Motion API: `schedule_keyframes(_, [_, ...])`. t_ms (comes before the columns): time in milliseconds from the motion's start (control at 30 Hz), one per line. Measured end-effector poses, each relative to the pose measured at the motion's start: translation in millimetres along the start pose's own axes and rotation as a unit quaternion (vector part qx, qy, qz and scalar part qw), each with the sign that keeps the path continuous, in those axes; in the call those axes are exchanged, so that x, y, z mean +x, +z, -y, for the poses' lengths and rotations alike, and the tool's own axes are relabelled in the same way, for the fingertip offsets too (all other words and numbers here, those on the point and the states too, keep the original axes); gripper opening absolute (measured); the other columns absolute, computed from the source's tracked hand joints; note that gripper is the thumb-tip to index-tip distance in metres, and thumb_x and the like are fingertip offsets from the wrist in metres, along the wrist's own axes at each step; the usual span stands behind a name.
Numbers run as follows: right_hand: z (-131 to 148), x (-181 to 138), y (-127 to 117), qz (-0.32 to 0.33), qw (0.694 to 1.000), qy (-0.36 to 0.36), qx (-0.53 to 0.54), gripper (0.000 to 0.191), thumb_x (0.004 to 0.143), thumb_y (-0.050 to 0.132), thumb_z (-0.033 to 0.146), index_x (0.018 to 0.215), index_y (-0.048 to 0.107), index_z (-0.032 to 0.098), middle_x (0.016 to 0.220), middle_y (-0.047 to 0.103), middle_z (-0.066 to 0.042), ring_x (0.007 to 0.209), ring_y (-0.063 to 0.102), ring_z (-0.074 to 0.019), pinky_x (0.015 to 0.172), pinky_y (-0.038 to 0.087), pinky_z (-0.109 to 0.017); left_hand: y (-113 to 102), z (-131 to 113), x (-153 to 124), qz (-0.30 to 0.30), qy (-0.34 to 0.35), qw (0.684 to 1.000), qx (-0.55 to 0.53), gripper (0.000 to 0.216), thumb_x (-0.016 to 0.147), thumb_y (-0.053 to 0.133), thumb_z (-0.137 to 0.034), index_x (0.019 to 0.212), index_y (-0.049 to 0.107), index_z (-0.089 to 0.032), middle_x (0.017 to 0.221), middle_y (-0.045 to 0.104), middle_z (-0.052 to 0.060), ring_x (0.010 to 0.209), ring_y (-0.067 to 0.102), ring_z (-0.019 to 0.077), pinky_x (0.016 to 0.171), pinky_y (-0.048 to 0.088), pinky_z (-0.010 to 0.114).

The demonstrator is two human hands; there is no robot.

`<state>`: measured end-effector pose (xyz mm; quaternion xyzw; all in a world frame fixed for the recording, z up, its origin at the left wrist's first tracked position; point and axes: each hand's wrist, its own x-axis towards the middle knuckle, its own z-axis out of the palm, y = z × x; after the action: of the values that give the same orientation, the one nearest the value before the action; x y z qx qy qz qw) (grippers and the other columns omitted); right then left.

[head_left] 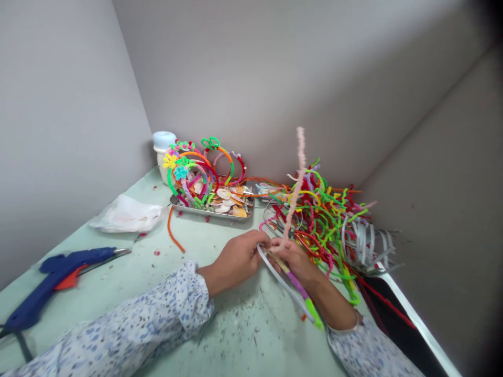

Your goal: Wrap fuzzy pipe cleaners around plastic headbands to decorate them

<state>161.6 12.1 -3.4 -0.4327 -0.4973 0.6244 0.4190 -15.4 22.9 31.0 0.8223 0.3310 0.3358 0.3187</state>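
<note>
In front of me, over the table, a headband (297,283) is held between my two hands. One stretch of it is bare grey and another is wrapped in tan, purple and bright green fuzzy wire. My left hand (239,260) has its fingers closed on the bare end. Beside it, my right hand (301,266) pinches a pale pink pipe cleaner (297,186) against the band, and its long free end stands upright. The fingertips and the exact point where wire meets band are partly hidden.
A metal tray (212,213) of shells with decorated headbands (192,175) stands at the back, near a white jar (164,152). Tangled pipe cleaners (330,214) and grey bands (367,243) lie right. A blue glue gun (63,275) and plastic bag (128,213) lie left.
</note>
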Motion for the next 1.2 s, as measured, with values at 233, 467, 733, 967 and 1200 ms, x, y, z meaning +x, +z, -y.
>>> schedule_keyframes(233, [-6,2,3,-0.049,0.997,-0.055,-0.021,0.013,0.079,0.058,0.029,0.08,0.06,0.017,0.059,0.057,0.003,0.045,0.049,-0.0083,0.044,0.036,-0.02,11,12,0,-0.051,-0.121,0.974,-0.185,0.012,0.08,0.055,-0.029,0.079,0.053,-0.017,0.066,0.055,0.0,0.059,0.048,0.011,0.055,0.036,0.022])
schedule_keyframes(467, [-6,3,5,-0.063,0.995,-0.06,-0.053,0.014,0.081,0.056,0.03,0.08,0.059,0.017,0.061,0.056,0.002,0.046,0.048,-0.0088,0.045,0.038,-0.02,19,20,-1,-0.016,-0.166,0.941,-0.294,0.022,0.078,0.056,-0.036,0.07,0.052,-0.016,0.056,0.049,-0.002,0.05,0.043,0.0094,0.047,0.032,0.022])
schedule_keyframes(733, [0,1,8,-0.055,0.994,-0.064,-0.063,0.013,0.081,0.055,0.029,0.077,0.058,0.017,0.063,0.059,0.002,0.048,0.049,-0.0085,0.046,0.038,-0.021,22,24,-1,-0.007,-0.155,0.922,-0.354,0.024,0.079,0.056,-0.037,0.069,0.056,-0.015,0.06,0.052,0.0,0.051,0.045,0.009,0.048,0.034,0.021])
schedule_keyframes(967, [1,0,11,-0.064,0.993,-0.062,-0.072,0.013,0.079,0.056,0.03,0.077,0.057,0.017,0.056,0.056,0.004,0.045,0.048,-0.0091,0.045,0.037,-0.021,20,22,-4,-0.004,-0.16,0.919,-0.36,0.021,0.074,0.064,-0.033,0.075,0.056,-0.014,0.064,0.054,0.0,0.055,0.047,0.0084,0.051,0.035,0.021])
schedule_keyframes(1200, [5,0,15,-0.077,0.991,-0.059,-0.087,0.01,0.077,0.057,0.028,0.075,0.058,0.018,0.052,0.055,0.005,0.048,0.049,-0.0108,0.049,0.038,-0.023,27,12,-7,-0.031,-0.163,0.909,-0.381,0.024,0.073,0.066,-0.033,0.078,0.052,-0.014,0.069,0.063,0.004,0.067,0.06,0.0144,0.06,0.042,0.024])
